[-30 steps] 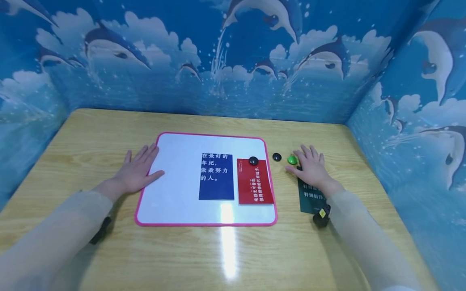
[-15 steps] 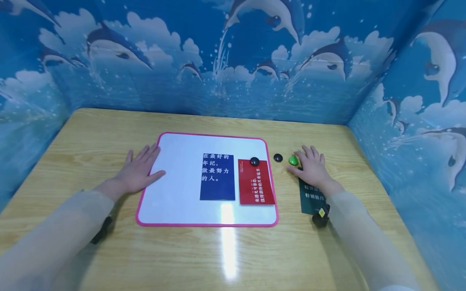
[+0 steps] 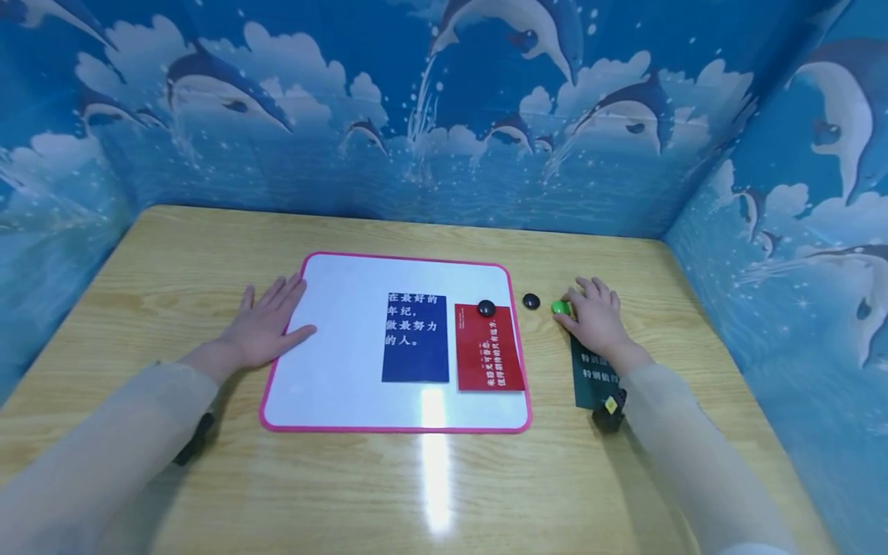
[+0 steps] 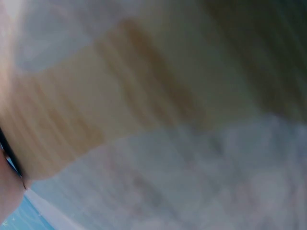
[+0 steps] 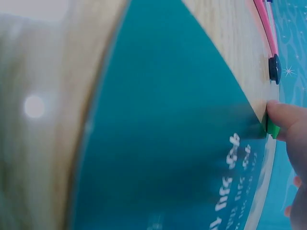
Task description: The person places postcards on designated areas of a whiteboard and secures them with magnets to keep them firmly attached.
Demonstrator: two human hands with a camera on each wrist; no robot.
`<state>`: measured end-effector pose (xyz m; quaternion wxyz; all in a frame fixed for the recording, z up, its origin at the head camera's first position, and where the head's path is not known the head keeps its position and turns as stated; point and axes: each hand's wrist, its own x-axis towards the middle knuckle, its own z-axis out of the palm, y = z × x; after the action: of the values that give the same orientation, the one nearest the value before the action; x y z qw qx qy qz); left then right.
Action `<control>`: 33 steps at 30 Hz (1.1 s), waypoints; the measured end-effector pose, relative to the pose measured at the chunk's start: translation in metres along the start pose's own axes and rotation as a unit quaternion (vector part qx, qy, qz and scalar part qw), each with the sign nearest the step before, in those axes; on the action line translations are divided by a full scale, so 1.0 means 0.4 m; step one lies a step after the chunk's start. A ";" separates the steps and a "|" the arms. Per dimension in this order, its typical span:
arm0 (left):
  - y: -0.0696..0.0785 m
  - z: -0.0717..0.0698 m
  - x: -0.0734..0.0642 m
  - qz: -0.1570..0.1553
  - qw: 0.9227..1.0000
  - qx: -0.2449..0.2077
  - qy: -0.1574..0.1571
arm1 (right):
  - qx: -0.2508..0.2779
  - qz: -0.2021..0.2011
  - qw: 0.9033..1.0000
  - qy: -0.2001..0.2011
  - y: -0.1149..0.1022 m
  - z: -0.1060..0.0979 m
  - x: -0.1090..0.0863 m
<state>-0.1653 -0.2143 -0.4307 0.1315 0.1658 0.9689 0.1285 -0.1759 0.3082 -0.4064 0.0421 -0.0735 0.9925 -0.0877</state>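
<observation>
My left hand (image 3: pixel 267 324) lies with straight fingers across the left edge of a pink-rimmed whiteboard (image 3: pixel 333 347). At the right, my right hand (image 3: pixel 595 317) pinches a green round magnet (image 3: pixel 560 307) between thumb and finger; the right wrist view shows the thumb against the green magnet (image 5: pixel 273 129). Under that hand and wrist, partly covered, lies a dark green card (image 3: pixel 590 381) with white writing. On the board are a blue card (image 3: pixel 416 358) and a red card (image 3: pixel 475 366). A black round magnet (image 3: pixel 486 308) sits at the red card's top.
Another black magnet (image 3: pixel 531 301) rests on the wooden table (image 3: pixel 333 493) between the board and the green magnet. Blue dolphin-print curtains (image 3: pixel 291 177) stand along the table's back and right side. The left wrist view is mostly blurred sleeve (image 4: pixel 192 182) and table.
My right thumb and fingers have drawn together onto the green magnet. The left hand, board and cards stay in place; the head view has shifted slightly.
</observation>
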 end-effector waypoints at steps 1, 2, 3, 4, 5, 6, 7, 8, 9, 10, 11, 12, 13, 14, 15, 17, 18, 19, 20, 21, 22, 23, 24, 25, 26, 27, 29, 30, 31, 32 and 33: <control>0.000 0.000 0.001 -0.001 1.000 0.000 0.000 | -0.001 0.001 1.000 0.001 0.000 0.000 0.000; 0.000 0.000 0.001 -0.001 1.000 0.000 0.001 | -0.001 0.001 1.000 0.002 0.000 0.000 0.001; 0.001 0.000 0.001 -0.002 1.000 0.001 0.001 | -0.002 0.002 1.000 0.003 0.000 0.000 0.001; 0.001 0.000 0.001 -0.001 1.000 0.000 0.001 | -0.002 0.002 1.000 0.004 -0.001 0.000 0.001; 0.000 0.000 0.001 -0.002 1.000 0.001 0.001 | -0.003 0.002 1.000 0.005 -0.001 0.000 0.001; 0.000 0.001 0.002 -0.002 1.000 0.001 0.001 | -0.003 0.003 1.000 0.005 -0.001 0.000 0.001; 0.000 0.001 0.002 -0.002 1.000 0.001 0.001 | -0.003 0.003 1.000 0.005 -0.002 0.000 0.001; 0.000 0.001 0.002 -0.002 1.000 0.001 0.001 | -0.003 0.004 1.000 0.006 -0.001 0.000 0.001; 0.001 0.001 0.001 -0.001 1.000 0.001 0.002 | -0.004 0.005 1.000 0.005 -0.001 0.000 0.001; 0.001 0.001 0.001 0.000 1.000 0.000 0.002 | -0.005 0.005 1.000 0.005 -0.001 0.000 0.001; 0.001 0.001 0.001 -0.001 1.000 0.001 0.002 | -0.006 0.006 1.000 0.005 -0.002 -0.001 0.001; 0.000 0.002 0.001 -0.001 1.000 0.002 0.002 | -0.005 0.006 1.000 0.005 -0.001 -0.001 0.001; 0.000 0.002 0.001 -0.001 1.000 0.002 0.002 | -0.005 0.006 1.000 0.005 -0.002 -0.001 0.000; 0.000 0.002 0.000 -0.001 1.000 0.002 0.002 | -0.005 0.006 1.000 0.005 -0.002 -0.002 0.000; 0.001 0.002 0.000 -0.001 1.000 0.002 0.002 | -0.004 0.006 1.000 0.005 -0.003 -0.003 0.000; -0.001 0.003 0.000 -0.003 1.000 0.002 0.002 | -0.003 0.006 1.000 0.006 -0.005 -0.005 0.000; -0.002 0.004 0.000 -0.003 1.000 0.002 0.001 | -0.002 0.006 1.000 0.007 -0.005 -0.006 -0.001; -0.001 0.004 0.000 -0.003 1.000 0.002 0.001 | -0.003 0.005 1.000 0.008 -0.006 -0.007 0.000; -0.001 0.003 -0.001 -0.002 1.000 0.001 0.001 | -0.003 0.005 1.000 0.010 -0.007 -0.008 -0.001; -0.002 0.004 0.000 -0.003 1.000 0.001 0.001 | -0.004 0.004 1.000 0.012 -0.008 -0.009 -0.001; -0.002 0.003 0.000 -0.002 1.000 0.001 0.001 | -0.004 0.003 1.000 0.014 -0.009 -0.010 -0.001; -0.002 0.003 0.000 -0.002 1.000 0.001 0.001 | -0.004 0.001 1.000 0.016 -0.010 -0.012 -0.001; -0.002 0.002 -0.001 0.000 1.000 0.002 0.001 | -0.004 0.000 1.000 0.019 -0.012 -0.014 -0.001; -0.001 0.002 -0.001 0.000 1.000 0.002 0.001 | -0.004 -0.001 1.000 0.021 -0.014 -0.016 0.000; -0.001 0.002 -0.001 0.001 1.000 0.003 0.001 | -0.004 -0.002 1.000 0.023 -0.016 -0.018 0.001; -0.001 0.001 -0.001 0.002 1.000 0.002 0.002 | -0.005 -0.004 1.000 0.025 -0.019 -0.020 0.002; 0.000 0.001 -0.003 0.003 1.000 0.003 0.003 | -0.007 -0.006 1.000 0.027 -0.025 -0.025 0.004; 0.001 0.000 -0.003 0.002 1.000 0.002 0.003 | -0.007 -0.007 1.000 0.027 -0.029 -0.027 0.006; 0.000 0.000 -0.003 0.001 1.000 0.002 0.003 | -0.009 -0.008 1.000 0.026 -0.032 -0.029 0.007; 0.000 0.000 -0.003 0.001 1.000 0.002 0.002 | -0.010 -0.009 1.000 0.026 -0.035 -0.032 0.009; 0.000 0.000 -0.003 0.001 1.000 0.002 0.001 | -0.009 -0.009 1.000 0.026 -0.038 -0.034 0.012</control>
<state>-0.1643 -0.2147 -0.4304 0.1306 0.1668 0.9690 0.1272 -0.1797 0.2949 -0.3906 0.0150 -0.0807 0.9934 -0.0806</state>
